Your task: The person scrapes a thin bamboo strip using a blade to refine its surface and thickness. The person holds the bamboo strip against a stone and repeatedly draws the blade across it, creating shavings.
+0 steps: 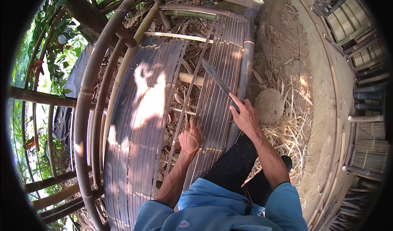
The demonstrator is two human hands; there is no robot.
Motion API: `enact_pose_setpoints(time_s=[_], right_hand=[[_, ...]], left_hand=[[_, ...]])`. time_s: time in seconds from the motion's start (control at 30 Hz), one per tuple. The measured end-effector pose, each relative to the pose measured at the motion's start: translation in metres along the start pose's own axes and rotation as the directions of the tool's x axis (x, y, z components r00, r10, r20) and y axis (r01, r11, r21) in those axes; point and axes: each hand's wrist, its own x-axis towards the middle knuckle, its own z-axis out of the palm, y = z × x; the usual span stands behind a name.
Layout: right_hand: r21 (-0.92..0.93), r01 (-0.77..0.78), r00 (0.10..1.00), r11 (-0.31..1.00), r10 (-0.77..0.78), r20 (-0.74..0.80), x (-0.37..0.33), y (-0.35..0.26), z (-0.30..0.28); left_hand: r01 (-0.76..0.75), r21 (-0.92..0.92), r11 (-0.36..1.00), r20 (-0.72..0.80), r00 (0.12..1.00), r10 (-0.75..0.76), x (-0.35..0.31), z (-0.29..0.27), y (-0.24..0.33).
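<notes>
Slanting over the right-hand slats (221, 120) of a bamboo bench, a long dark knife (219, 80) points its tip to the far left, its handle to the near right. Whether the blade touches the slats cannot be told. The right hand (245, 115) grips the handle, fingers curled round it. To its left and nearer, the left hand (190, 137) is partly curled at the left edge of those slats, its knuckles upward; I cannot tell whether its fingertips pinch anything. Just left of it runs a thin strip (187, 104), crossing the gap between the two slatted areas. The wider left-hand slats (139, 149) carry a bright patch of sunlight. A thick bamboo rail (247, 55) edges the bench on the right, and curved bamboo poles (86, 87) stand along the left. Beyond these, at far left, are green leaves (41, 149). On the ground to the right, pale shavings (282, 143) lie scattered near a round flat block (270, 105). Bamboo panels (348, 18) line the far right.
</notes>
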Motion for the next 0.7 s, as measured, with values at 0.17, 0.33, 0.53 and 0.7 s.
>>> enact_pose_setpoints(time_s=[0.17,0.33,0.53,0.7], right_hand=[[-0.098,0.037,0.999,0.995,-0.034,0.039,0.016,0.002,0.004],[0.016,0.02,0.994,1.0,-0.022,0.107,0.016,-0.01,-0.022],[0.344,-0.066,0.998,0.937,0.071,-0.001,-0.008,-0.006,-0.039],[0.368,-0.068,0.9,0.927,0.216,-0.379,-0.029,0.026,-0.007]], left_hand=[[0.138,-0.098,0.986,0.11,0.986,-0.127,-0.015,0.0,-0.009],[0.105,-0.104,0.989,0.058,0.993,-0.099,-0.024,-0.058,-0.008],[0.407,-0.308,0.86,0.321,0.895,-0.309,-0.085,-0.175,0.017],[0.362,-0.195,0.912,0.451,0.858,-0.244,-0.139,-0.245,-0.017]])
